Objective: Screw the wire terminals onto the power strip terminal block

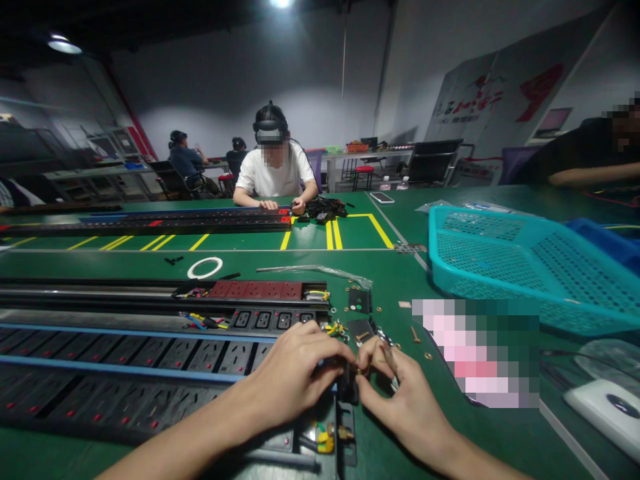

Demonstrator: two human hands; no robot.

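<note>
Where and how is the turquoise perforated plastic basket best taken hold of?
Probably the basket is best pinched at its left rim, coming from the left: it lies open side up with that edge exposed, while a blue plastic container sits beyond its right side.

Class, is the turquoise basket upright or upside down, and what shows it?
Upright: the turquoise basket sits open side up, its perforated inside showing.
</note>
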